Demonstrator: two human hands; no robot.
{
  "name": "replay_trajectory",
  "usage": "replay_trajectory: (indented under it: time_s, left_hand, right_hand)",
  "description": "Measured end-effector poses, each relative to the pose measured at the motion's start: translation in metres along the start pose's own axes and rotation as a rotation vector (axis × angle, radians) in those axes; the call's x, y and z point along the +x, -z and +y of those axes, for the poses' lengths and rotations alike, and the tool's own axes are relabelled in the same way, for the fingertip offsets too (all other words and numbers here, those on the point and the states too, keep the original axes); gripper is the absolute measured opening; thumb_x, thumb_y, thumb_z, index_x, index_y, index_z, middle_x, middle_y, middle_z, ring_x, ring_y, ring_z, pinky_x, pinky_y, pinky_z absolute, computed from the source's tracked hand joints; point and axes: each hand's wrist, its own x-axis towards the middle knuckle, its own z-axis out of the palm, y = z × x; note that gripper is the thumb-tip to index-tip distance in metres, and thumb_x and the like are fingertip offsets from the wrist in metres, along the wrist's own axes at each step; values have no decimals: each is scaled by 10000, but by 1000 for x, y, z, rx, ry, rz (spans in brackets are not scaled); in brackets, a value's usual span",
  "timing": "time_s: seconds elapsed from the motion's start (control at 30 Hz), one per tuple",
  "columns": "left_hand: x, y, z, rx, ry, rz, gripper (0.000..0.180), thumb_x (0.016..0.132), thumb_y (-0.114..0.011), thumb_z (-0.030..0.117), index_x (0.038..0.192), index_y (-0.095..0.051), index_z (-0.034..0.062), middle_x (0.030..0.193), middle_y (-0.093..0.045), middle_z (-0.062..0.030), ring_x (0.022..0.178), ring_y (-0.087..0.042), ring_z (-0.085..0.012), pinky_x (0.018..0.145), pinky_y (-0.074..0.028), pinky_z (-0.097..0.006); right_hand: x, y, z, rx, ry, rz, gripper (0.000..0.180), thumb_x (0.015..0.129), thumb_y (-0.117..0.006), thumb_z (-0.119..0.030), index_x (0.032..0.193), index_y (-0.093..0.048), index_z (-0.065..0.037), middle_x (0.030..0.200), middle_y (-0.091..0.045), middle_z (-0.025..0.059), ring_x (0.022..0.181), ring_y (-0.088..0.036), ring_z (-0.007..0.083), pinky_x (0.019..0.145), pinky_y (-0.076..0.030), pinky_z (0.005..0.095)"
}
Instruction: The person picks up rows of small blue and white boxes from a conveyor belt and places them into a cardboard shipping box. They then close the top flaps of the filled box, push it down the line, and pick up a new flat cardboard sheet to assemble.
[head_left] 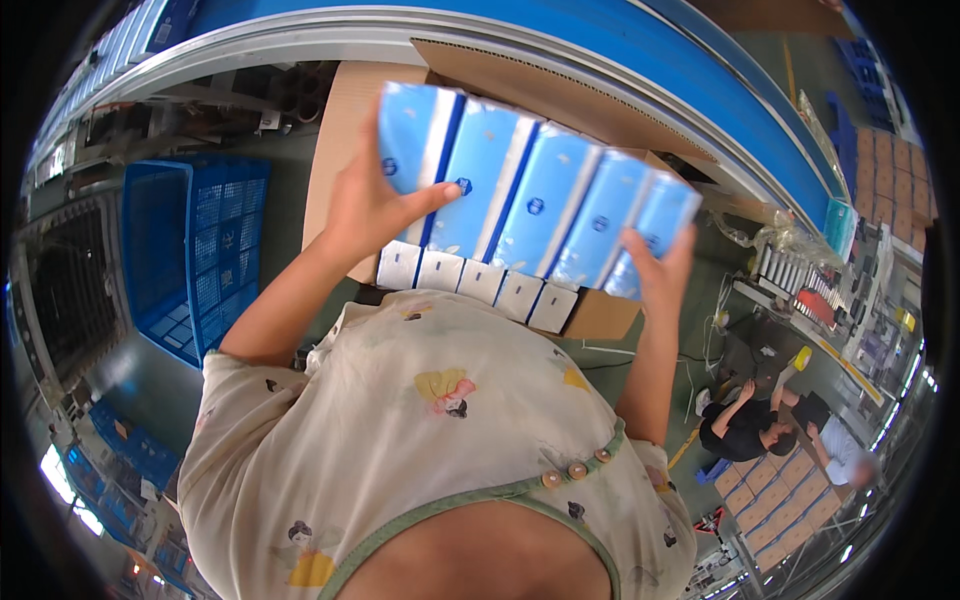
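Observation:
Between my two hands is a row of several light-blue packs (535,205) with white and dark-blue bands, which look like tissue packs in shiny film. My left hand (375,205) grips the left end, its thumb lying across the top. At the right end my right hand (660,275) presses with the thumb on the near side; its other fingers are mostly hidden. The row is tilted over an open cardboard box (603,315). White pack ends (480,276) show in a line just below the held row's near edge. The held packs cover most of the box's inside.
A blue conveyor belt (560,25) with a metal rail runs behind the box. On the left stands a blue plastic crate (190,260). Two people are at the lower right, one in a black top (740,430), near stacked cartons (780,505). Clear plastic film (790,240) lies right of the belt.

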Motion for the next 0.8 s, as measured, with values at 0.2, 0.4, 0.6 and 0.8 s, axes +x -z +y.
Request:
replay_trajectory:
  time_s: [0.2, 0.4, 0.6, 0.8]
  left_hand:
    - [103, -73, -59, 932, 158, -667, 719, 820, -316, 631, 1077, -575, 11, 962, -603, -200, 865, -603, -311, 745, -474, -383]
    - [128, -110, -99, 638, 66, -639, 705, 863, -182, 597, 1016, -630, 74, 1068, -574, -183, 1067, -498, -319, 929, -345, -391]
    - [101, -79, -73, 449, -13, -728, 608, 815, -434, 556, 1139, -544, 53, 1163, -524, -162, 1113, -461, -331, 945, -336, -414]
    - [113, 174, -52, -230, -177, 82, 420, 874, -488, 364, 1117, -547, 25, 1059, -581, -112, 974, -540, -211, 847, -421, -316]
  right_hand:
    - [106, -39, 78, -1128, -211, -453, 583, 780, -473, -550, 823, -631, 10, 889, -613, 210, 861, -587, 334, 756, -456, 392]
    - [181, -76, 153, -1128, 46, -542, 455, 799, -483, -428, 861, -634, -4, 930, -604, 215, 886, -577, 347, 786, -447, 406]
    - [175, -80, 210, -846, -38, -812, 726, 837, -229, -616, 1162, -519, -35, 1229, -456, 202, 1190, -380, 332, 993, -276, 350]
    - [115, -76, 111, -854, 349, -463, 356, 858, -456, -330, 938, -626, -27, 946, -610, 183, 909, -562, 335, 796, -437, 370]
